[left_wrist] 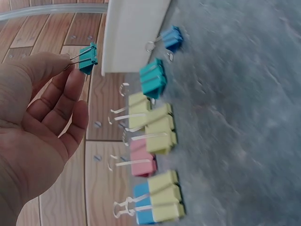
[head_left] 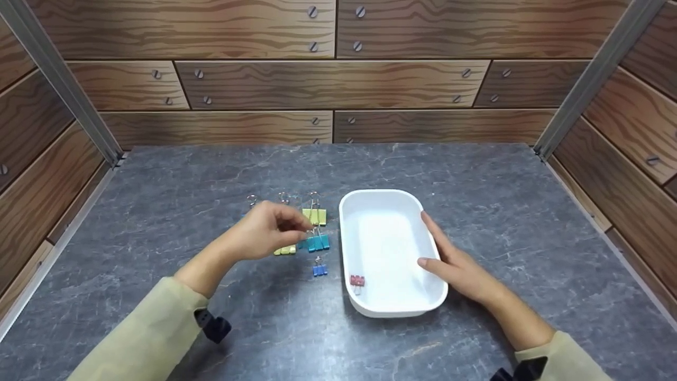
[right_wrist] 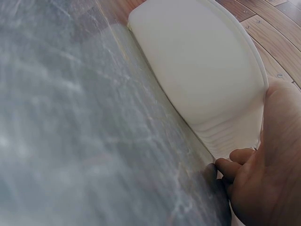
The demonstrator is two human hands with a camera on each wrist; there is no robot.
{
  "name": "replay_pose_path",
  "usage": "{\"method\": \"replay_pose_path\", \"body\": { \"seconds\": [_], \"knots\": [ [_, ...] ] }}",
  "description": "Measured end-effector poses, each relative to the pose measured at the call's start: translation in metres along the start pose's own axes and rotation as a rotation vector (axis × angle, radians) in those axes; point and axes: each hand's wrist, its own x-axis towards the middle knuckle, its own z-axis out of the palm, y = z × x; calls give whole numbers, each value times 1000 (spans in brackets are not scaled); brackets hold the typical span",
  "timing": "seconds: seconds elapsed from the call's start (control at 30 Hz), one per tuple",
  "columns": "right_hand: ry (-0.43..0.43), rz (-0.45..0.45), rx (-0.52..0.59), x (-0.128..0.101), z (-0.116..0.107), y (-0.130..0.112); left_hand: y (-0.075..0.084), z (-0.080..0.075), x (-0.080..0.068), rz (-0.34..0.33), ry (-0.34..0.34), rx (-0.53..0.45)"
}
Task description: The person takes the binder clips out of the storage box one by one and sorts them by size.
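Observation:
My left hand (head_left: 267, 230) pinches a small teal binder clip (left_wrist: 88, 59) by its wire handles, between thumb and fingertips, above the table. Below it stand more binder clips: another teal clip (left_wrist: 153, 78), a small blue clip (left_wrist: 172, 38), several yellow clips (left_wrist: 161, 128) and a pink clip (left_wrist: 142, 157). In the head view, the left hand hides part of this group. My right hand (head_left: 465, 270) grips the right side of a white plastic container (head_left: 394, 312), thumb over the rim and fingers along the outer wall. Inside, a small red binder clip (head_left: 357, 280) lies in the near left corner.
The grey marbled tabletop (head_left: 211, 174) carries the container and the clips to its left. Wood-patterned panels (head_left: 333, 84) close off the back and both sides, with metal posts (head_left: 587, 79) at the far corners.

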Motion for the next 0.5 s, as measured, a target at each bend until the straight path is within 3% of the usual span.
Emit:
{"method": "replay_pose_path", "body": {
  "seconds": [0.5],
  "knots": [
    [-17,10,30,0,-1,1,-31,2,-25,-90,-42,17]
  ]
}}
